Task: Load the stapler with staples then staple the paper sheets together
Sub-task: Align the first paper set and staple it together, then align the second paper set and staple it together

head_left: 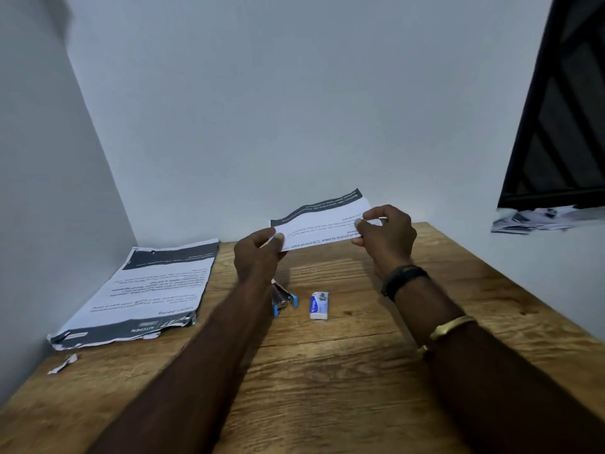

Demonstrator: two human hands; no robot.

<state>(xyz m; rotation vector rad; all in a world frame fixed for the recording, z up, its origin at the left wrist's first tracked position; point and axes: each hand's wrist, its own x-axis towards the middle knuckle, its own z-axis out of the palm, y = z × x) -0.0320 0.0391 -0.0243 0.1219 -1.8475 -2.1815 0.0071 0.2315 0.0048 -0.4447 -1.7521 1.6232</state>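
Partly hidden behind the left forearm, the stapler (pixel 284 301) lies on the table (pixel 327 371) beside the staple box (pixel 319 305). Above them, the left hand (pixel 258 253) and right hand (pixel 386 237) each pinch an end of the paper sheets (pixel 322 221), held off the table.

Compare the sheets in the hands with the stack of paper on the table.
The held sheets are lifted off the wooden table, pinched by the left hand and right hand; the paper stack lies flat, untouched, by the left wall. The stack's near edge is ragged. Both are white prints with dark header bands.
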